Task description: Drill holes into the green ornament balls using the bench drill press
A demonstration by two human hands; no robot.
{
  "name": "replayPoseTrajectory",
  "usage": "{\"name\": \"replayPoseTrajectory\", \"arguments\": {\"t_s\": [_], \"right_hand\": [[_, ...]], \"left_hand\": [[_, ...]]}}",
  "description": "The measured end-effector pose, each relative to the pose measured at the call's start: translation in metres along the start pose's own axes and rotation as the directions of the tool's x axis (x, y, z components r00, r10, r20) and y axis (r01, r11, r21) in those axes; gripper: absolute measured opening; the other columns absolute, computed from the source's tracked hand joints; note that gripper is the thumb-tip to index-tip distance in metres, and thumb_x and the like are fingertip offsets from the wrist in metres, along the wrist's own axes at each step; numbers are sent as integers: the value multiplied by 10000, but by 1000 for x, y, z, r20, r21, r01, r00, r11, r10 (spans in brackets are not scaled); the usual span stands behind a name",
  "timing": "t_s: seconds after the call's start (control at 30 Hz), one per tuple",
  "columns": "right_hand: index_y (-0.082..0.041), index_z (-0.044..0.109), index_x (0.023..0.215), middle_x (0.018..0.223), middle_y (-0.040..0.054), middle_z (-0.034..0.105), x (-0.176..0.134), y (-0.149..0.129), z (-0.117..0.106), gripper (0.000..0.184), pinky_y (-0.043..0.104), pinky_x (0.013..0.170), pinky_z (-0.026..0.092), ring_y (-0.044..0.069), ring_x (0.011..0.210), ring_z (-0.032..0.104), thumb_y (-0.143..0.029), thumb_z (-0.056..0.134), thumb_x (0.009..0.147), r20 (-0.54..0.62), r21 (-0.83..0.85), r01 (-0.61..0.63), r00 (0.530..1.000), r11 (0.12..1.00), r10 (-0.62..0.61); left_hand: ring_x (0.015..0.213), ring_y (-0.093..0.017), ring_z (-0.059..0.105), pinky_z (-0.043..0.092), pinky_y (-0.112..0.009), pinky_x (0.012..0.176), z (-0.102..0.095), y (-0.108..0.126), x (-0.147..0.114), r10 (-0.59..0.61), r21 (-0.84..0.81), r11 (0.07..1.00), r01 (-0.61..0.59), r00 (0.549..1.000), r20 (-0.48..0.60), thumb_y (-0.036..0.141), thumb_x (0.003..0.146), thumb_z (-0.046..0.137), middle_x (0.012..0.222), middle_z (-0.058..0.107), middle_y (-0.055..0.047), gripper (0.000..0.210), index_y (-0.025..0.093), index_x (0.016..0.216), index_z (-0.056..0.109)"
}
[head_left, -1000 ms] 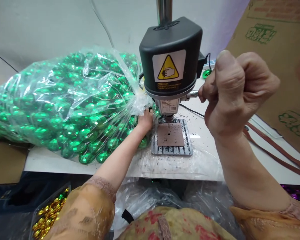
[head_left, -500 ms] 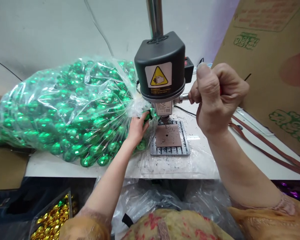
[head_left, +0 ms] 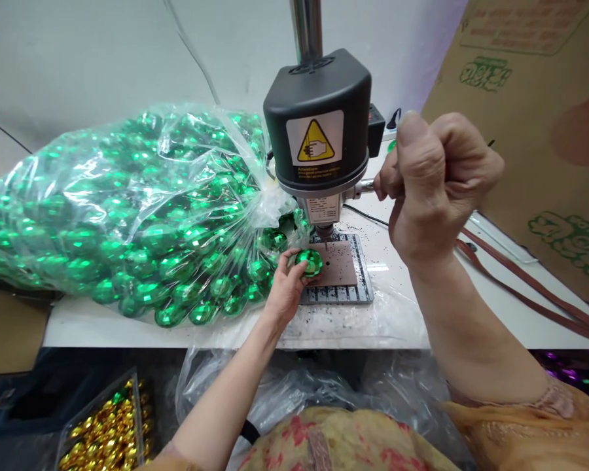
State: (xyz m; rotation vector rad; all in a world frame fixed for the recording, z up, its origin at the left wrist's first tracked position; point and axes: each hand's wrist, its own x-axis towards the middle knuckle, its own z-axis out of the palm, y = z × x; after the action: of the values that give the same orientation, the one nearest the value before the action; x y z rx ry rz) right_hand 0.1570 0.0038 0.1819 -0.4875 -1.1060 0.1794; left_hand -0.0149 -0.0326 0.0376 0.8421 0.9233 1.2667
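Observation:
Between the fingers of my left hand (head_left: 287,288) is a shiny green faceted ball (head_left: 311,262), held over the left part of a flat brown plate (head_left: 341,265). That plate has a small dark hole and lies on the slotted metal base (head_left: 364,288) of a small bench drill press (head_left: 317,124). Closed in a fist, my right hand (head_left: 434,183) grips the feed lever (head_left: 366,188) on the drill's right side. Left of the drill, a clear plastic bag (head_left: 127,216) bulges with green balls, its gathered mouth facing the machine.
Dark shavings lie scattered around the drill base. Brown straps (head_left: 525,281) and a large cardboard box (head_left: 535,131) stand at the right. Below the table's front edge, a clear bin of gold balls (head_left: 105,425) sits at lower left, with crumpled clear plastic (head_left: 216,386) beside it.
My left hand has come out of the bag's mouth with a green ball and moved right and toward me, over the plate. My right hand stays on the lever.

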Motion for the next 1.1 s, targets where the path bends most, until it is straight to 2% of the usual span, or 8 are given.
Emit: {"name": "replayPoseTrajectory", "arguments": {"t_s": [0.1,0.27,0.43,0.6,0.8,0.97,1.1], "right_hand": [[-196,311,591,527,-68,298,0,-1,1,452,247,458,278,33,426,355,-288,629,899,11,37,26,1000,999,-26],[-202,293,594,537,-71,266,0,0,1,478,249,460,291,28,436,331,-365,616,906,23,-3,18,1000,1000,-18],[-196,321,595,540,-69,282,0,-2,-1,445,249,480,320,32,442,342,-329,597,918,57,19,18,998,1000,-19],[-204,286,600,537,-68,286,0,-6,0,489,255,490,354,41,452,327,-421,596,911,56,-54,-31,998,998,34],[-214,261,600,540,-66,268,0,-6,1,502,275,459,302,49,436,331,-414,604,907,41,-70,-8,999,998,11],[-220,247,627,557,-50,266,-2,-4,-1,491,264,459,341,60,460,338,-475,528,939,57,-184,-29,998,982,40],[-211,256,606,554,-47,279,-2,-5,0,484,266,462,311,60,460,345,-405,553,936,46,-101,-29,998,995,33]], "left_hand": [[852,-134,673,565,-314,848,-2,-5,7,89,92,992,-85,995,-36,379,760,800,963,685,9,482,257,1138,526],[1064,-184,661,526,-328,971,-4,-16,20,227,299,928,-223,974,22,462,777,796,1152,691,-58,551,245,1234,580],[1004,-176,668,539,-322,914,-7,-27,32,314,335,890,-310,948,41,469,746,821,1060,683,-40,478,221,1067,567],[966,-176,670,537,-334,900,-6,-31,36,288,374,877,-301,953,92,446,754,818,1004,681,-30,458,212,1037,545],[1027,-194,671,531,-359,952,-5,-31,35,248,388,878,-279,960,130,417,745,830,1107,689,-60,486,206,1101,573],[1119,-236,637,482,-402,1033,-4,-30,33,260,525,791,-316,949,179,365,703,863,1183,679,-79,565,214,1196,631],[1152,-242,615,465,-402,1042,-1,-31,30,271,552,756,-351,936,223,350,746,829,1210,663,-80,543,220,1225,609]]}}
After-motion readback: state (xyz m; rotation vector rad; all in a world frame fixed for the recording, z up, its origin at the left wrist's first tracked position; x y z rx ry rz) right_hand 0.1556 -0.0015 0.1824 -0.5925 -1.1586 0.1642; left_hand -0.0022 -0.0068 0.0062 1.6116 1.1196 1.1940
